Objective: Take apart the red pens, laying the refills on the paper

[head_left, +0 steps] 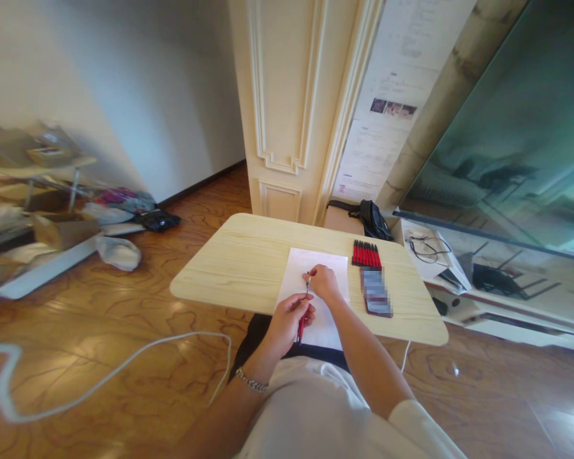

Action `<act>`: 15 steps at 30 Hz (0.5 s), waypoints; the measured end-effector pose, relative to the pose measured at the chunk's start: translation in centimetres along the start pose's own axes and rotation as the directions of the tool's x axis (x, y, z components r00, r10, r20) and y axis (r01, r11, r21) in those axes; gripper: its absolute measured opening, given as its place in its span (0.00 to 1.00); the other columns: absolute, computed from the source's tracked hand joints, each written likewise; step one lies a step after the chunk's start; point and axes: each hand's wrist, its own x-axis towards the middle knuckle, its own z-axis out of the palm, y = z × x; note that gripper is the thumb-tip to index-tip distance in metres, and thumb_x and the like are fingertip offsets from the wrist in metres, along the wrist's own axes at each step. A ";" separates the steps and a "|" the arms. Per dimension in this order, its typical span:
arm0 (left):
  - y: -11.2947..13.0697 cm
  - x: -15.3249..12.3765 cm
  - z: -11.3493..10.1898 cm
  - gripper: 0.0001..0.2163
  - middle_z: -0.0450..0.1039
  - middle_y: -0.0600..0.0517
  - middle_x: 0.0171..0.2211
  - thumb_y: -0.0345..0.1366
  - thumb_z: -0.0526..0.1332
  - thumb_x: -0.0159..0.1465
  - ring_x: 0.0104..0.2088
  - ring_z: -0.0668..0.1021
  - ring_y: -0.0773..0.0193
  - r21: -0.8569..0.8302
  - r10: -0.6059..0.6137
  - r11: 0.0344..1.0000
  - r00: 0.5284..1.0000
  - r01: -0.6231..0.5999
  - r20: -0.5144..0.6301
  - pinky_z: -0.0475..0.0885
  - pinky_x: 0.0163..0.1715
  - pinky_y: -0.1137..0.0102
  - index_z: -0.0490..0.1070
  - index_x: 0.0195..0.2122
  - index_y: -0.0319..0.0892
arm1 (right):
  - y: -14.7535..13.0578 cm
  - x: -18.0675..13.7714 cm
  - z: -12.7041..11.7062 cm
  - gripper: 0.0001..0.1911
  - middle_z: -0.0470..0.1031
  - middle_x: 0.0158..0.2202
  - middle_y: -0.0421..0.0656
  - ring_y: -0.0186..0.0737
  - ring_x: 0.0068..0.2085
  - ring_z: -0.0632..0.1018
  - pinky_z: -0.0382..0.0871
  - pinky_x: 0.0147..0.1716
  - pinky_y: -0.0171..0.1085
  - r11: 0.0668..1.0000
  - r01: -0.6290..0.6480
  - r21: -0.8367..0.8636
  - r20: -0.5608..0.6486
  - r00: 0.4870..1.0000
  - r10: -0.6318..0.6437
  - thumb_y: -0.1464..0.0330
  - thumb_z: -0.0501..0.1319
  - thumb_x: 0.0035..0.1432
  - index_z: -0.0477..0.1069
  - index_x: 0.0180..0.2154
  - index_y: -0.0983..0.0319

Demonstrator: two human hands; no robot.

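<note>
Clamping a red pen [301, 330] between thumb and bent fingers, the left hand [285, 320] is set over the near part of a white sheet of paper [296, 268]; the left grip is closed firmly round the barrel, whose red end is pointed toward the body, while a thin, shiny length is shown beyond the fingers. Bent inward just beside that far end, the right hand [324, 282] is held with thumb and forefinger brought near each other; whether its grip is clamped on the pen's tip or on some small part cannot be told, as the detail is too small. The sheet is laid on a pale wood-grain counter [229, 261] with rounded corners; to the right of the sheet, a row of red and black pens [366, 255] is lined up side by side, and a flat, pixelated item [375, 292] is placed just on the near side of that row. A chain bracelet [252, 380] is worn on the left wrist; a white shirt [310, 408] is seen below the forearms. Beyond the counter, a black bag [375, 220] is rested near the wall; at the right, a large dark screen [511, 146] is mounted above a white cabinet [507, 312]; at the left, a white cable [148, 347] is trailed across the wooden floor [138, 401], and cardboard boxes [64, 229] are heaped farther off.
</note>
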 end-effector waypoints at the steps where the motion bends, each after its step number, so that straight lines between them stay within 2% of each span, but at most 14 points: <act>1: 0.0 0.0 0.0 0.16 0.71 0.51 0.25 0.42 0.67 0.53 0.23 0.73 0.69 -0.004 -0.004 1.000 1.000 0.004 -0.006 0.65 0.24 0.73 0.71 0.39 0.37 | -0.2 -0.1 0.0 0.10 0.78 0.31 0.50 0.44 0.36 0.76 0.63 0.33 0.37 0.999 0.017 -0.040 0.005 1.000 -0.016 0.60 0.65 0.49 0.75 0.29 0.61; 9: 0.1 0.1 0.2 0.17 0.71 0.52 0.25 0.41 0.68 0.52 0.22 0.73 0.69 -0.032 -0.021 0.999 0.999 0.020 -0.038 0.65 0.24 0.73 0.71 0.39 0.37 | -0.7 -0.6 0.0 0.11 0.77 0.33 0.51 0.45 0.38 0.76 0.62 0.35 0.38 0.988 0.052 -0.144 0.036 0.998 -0.048 0.60 0.62 0.53 0.74 0.31 0.61; 15: 0.3 0.0 0.3 0.17 0.72 0.52 0.25 0.41 0.68 0.51 0.22 0.73 0.69 -0.049 -0.024 0.999 0.999 0.022 -0.035 0.66 0.24 0.73 0.71 0.39 0.37 | -0.5 -0.5 -1.0 0.14 0.77 0.30 0.48 0.40 0.33 0.74 0.60 0.32 0.36 1.000 0.027 -0.012 -0.018 0.999 -0.027 0.57 0.60 0.54 0.73 0.28 0.62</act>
